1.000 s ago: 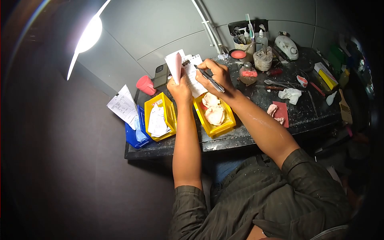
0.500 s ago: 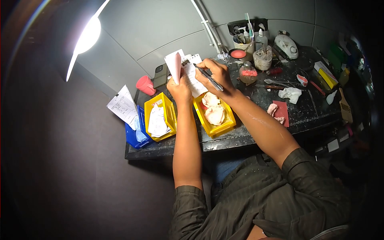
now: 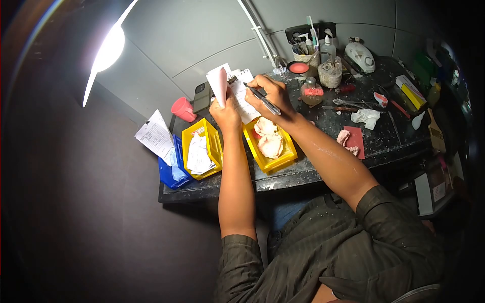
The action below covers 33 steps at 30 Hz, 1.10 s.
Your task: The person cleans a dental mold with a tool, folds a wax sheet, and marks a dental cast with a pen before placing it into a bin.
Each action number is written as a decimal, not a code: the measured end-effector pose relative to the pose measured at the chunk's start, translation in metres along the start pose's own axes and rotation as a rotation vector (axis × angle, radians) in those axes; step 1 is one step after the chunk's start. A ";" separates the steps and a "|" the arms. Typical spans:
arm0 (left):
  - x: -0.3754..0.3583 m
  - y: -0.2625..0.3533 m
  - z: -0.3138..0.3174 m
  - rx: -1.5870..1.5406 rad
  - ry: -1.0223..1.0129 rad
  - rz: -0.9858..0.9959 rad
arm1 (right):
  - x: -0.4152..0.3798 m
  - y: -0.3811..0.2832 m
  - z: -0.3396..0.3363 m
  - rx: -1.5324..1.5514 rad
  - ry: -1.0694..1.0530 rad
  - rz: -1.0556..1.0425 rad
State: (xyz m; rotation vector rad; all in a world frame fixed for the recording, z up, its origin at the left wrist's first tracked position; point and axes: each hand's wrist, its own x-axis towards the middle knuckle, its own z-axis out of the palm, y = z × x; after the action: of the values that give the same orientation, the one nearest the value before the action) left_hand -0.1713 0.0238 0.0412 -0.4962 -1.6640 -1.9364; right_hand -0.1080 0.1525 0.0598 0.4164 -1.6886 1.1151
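Note:
My right hand (image 3: 275, 98) grips a black and silver pen (image 3: 267, 102), its tip end over the written sheet of a notepad (image 3: 245, 105). The pad's top edge carries a dark clip. My left hand (image 3: 226, 115) is closed on the pad's left side, where a pinkish page (image 3: 217, 87) is folded back and curls upward; the fingertips are partly hidden behind the paper. Just below the pad, between my forearms, a yellow bin (image 3: 273, 167) contains pale plaster dental casts (image 3: 270, 145).
Left of my forearm stand another yellow bin (image 3: 216, 166) with papers, a blue bin (image 3: 166, 174), a pink cup (image 3: 183, 109) and a phone (image 3: 202, 96). Rightward are a glass burner (image 3: 311, 94), metal tools (image 3: 353, 104), crumpled tissue (image 3: 366, 118) and a red wax sheet (image 3: 356, 136).
The view has shifted very slightly. Both hands keep nearly the same place on the pad and pen. At lower right, a grey open box or drawer shows more plainly.

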 end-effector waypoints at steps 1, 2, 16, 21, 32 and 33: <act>0.001 -0.001 0.000 0.006 -0.006 0.005 | 0.000 0.000 0.000 -0.006 0.022 0.000; 0.001 -0.002 0.000 0.005 -0.006 0.004 | 0.000 0.001 0.000 -0.011 0.043 0.001; -0.002 0.006 0.002 -0.028 -0.007 -0.014 | -0.002 0.001 0.000 -0.007 0.066 0.024; -0.001 0.006 0.001 -0.022 0.001 -0.076 | -0.001 0.002 0.000 -0.005 0.065 0.007; -0.001 0.005 0.001 -0.021 -0.015 -0.022 | -0.004 0.005 0.001 -0.019 0.104 0.000; -0.001 0.006 0.002 -0.018 -0.011 -0.032 | -0.004 0.005 0.001 -0.019 0.105 -0.001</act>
State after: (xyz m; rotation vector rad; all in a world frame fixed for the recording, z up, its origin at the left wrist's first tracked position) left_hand -0.1666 0.0252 0.0454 -0.4906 -1.6722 -1.9768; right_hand -0.1103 0.1534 0.0545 0.3412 -1.6058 1.1008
